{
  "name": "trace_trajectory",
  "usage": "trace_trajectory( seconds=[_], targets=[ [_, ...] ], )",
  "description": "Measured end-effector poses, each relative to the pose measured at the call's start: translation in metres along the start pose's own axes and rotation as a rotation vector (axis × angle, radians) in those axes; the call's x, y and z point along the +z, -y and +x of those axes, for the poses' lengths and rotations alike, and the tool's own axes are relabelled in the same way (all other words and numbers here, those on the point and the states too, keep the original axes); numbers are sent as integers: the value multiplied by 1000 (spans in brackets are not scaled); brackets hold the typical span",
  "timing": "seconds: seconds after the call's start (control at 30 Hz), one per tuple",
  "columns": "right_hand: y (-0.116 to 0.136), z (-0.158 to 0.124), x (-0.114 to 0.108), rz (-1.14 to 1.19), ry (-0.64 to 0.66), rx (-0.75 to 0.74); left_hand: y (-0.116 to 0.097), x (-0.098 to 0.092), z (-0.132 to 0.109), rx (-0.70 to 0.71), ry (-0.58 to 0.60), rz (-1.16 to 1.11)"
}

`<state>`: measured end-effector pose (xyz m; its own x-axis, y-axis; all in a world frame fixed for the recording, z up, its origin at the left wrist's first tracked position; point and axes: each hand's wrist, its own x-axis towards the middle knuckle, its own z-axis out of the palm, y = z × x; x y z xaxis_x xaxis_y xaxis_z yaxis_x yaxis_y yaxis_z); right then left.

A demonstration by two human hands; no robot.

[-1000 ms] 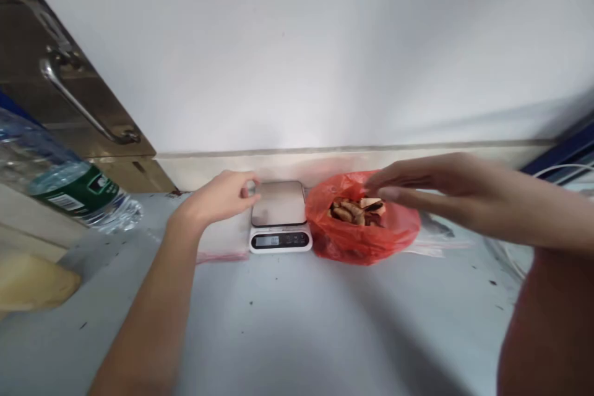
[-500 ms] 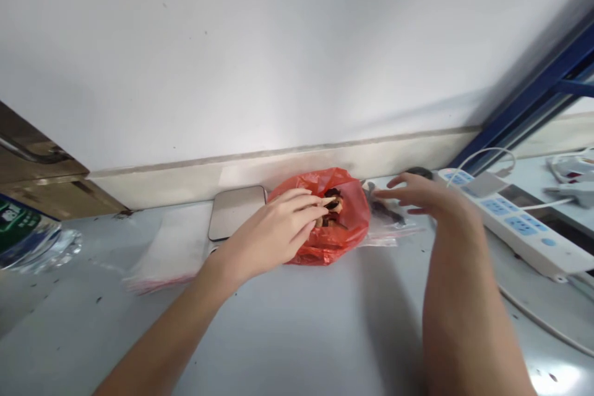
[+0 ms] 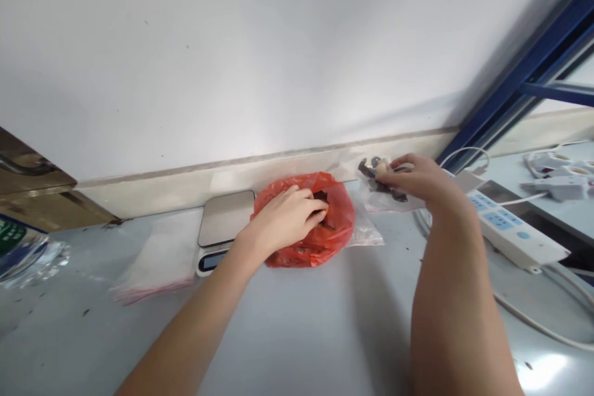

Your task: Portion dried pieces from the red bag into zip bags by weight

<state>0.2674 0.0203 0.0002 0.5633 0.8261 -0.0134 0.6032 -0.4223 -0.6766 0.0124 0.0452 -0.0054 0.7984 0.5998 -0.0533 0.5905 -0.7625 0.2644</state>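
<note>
A red plastic bag (image 3: 341, 223) stands with its mouth up on the grey tabletop, dark brown dried pieces (image 3: 321, 198) showing inside. My left hand (image 3: 292, 213) reaches into its mouth, fingers curled together; the fingertips are partly hidden, and what they hold does not show. To the right, my right hand (image 3: 413, 179) pinches a clear zip bag (image 3: 383, 198) with dark strips and a pale piece in it, lifted by the wall. Another clear zip bag (image 3: 369, 232) lies flat beside the red bag.
Left of the red bag is a digital scale (image 3: 226, 216), then a stack of clear zip bags (image 3: 158, 253). A large water bottle (image 3: 28, 247) lies at far left. On the right are a white power strip (image 3: 520, 229) and white cables (image 3: 538, 325). The wall (image 3: 278, 74) rises behind.
My right hand has closed on the clear zip bag and raised it off the table. My left hand has gone deeper into the red bag; the pale piece at its fingertips is out of sight.
</note>
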Motion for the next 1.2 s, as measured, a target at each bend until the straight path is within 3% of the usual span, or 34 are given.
trace_trajectory(
  seconds=[0.1,0.23,0.4,0.47,0.57,0.67,0.8,0.9,0.97,1.1,1.2],
  targets=[
    [15,-13,-5,75,32,88,0,-7,-4,-117,20,24],
    [24,-19,-7,123,54,101,9,-14,-13,-336,43,112],
    [32,-25,-10,160,51,84,25,-10,-14,-360,-273,136],
    [39,-33,-13,204,33,43,27,-9,-16,-351,-346,66],
    [50,-44,-15,334,90,-103,25,-9,-24,-335,-430,-133],
    [61,-50,-10,400,270,-347,25,-12,-36,-336,-543,-498],
    [83,-59,10,356,561,-626,30,-22,-53,-269,-474,-1003],
    [102,-71,30,362,672,-741,37,-27,-66,-201,-452,-1083],
    [110,-78,42,369,636,-749,45,-29,-75,-232,-487,-1077],
    [109,-77,54,229,502,-583,63,-30,-90,-336,-629,-1075],
    [102,-69,54,157,604,-519,75,-32,-98,-321,-693,-1065]
  ],
)
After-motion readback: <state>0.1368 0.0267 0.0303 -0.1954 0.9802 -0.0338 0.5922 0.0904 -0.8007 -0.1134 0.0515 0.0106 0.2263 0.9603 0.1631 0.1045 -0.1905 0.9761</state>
